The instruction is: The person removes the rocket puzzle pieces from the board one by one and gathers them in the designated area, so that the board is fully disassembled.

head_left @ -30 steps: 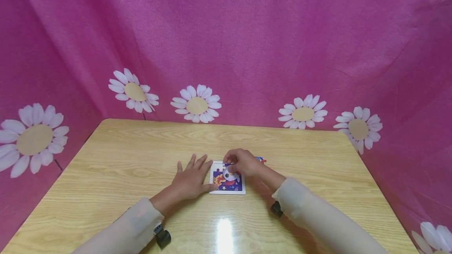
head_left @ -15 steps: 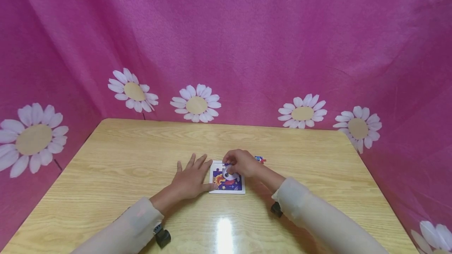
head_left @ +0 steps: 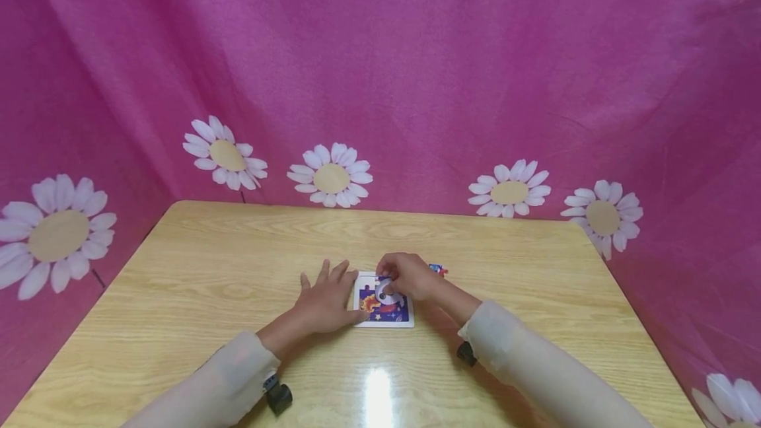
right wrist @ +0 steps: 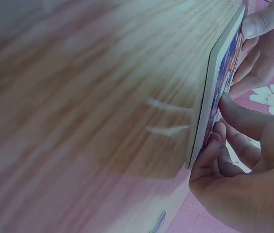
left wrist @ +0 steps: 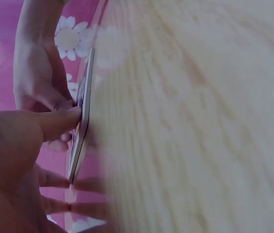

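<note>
A small jigsaw puzzle in a white frame [head_left: 386, 324] lies flat on the table, its picture purple with orange flames, stars and a white rounded shape. My left hand [head_left: 324, 302] is spread on the table at its left side, fingers straight and thumb resting on the frame's lower left edge. Over the upper right of the puzzle, my right hand [head_left: 410, 276] has curled fingers and thumb pinching a puzzle piece [head_left: 381, 290], mostly hidden by the fingers. In the right wrist view the right thumb and fingertips touch the puzzle's surface. Bare white board shows at the upper left.
A loose blue and red puzzle piece [head_left: 438, 269] lies just beyond the right wrist. The wooden table [head_left: 238, 249] has a pink flowered curtain [head_left: 416, 84] behind and at both sides. Black wrist cameras [head_left: 278, 396] hang under both sleeves.
Both hands stay at the puzzle in almost the same pose. The left hand and forearm shift very slightly; the right hand keeps its grip over the upper right.
</note>
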{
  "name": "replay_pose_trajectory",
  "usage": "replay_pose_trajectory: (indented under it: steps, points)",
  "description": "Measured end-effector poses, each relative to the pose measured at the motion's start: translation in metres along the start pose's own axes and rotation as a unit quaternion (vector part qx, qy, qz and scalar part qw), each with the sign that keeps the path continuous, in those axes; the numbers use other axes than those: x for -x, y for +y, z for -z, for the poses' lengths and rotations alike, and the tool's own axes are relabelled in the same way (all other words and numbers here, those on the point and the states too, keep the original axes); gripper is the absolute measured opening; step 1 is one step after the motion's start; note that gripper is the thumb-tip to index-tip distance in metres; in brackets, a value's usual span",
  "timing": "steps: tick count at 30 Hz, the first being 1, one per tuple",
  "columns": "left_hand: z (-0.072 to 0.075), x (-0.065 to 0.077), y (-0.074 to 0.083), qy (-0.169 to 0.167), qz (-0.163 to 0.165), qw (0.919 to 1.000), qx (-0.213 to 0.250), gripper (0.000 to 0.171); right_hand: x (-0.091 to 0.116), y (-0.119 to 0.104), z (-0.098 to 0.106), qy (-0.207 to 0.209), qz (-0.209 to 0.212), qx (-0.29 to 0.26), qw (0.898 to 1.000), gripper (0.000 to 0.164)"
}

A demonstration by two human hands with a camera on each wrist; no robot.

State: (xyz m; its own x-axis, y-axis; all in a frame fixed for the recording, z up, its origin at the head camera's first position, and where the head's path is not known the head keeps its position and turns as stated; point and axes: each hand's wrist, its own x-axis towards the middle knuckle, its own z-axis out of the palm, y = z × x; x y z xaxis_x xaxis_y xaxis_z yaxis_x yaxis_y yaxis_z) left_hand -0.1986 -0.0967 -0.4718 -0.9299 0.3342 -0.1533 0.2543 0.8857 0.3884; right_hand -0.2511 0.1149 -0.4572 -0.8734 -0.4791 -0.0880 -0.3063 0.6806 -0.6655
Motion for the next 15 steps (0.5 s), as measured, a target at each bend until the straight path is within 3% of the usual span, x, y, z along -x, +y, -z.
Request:
replay_pose_trajectory:
  steps: [8,15]
  points:
    - [-0.010,-0.016,0.020,0.031,0.036,0.9984,-0.030,0.090,-0.001,0.003,0.000,0.001,-0.005,-0.001,1.000,0.023]
    - [-0.012,-0.021,0.026,0.038,0.055,0.9968,-0.043,0.088,0.000,0.003,0.000,0.001,0.007,-0.004,1.000,0.024]
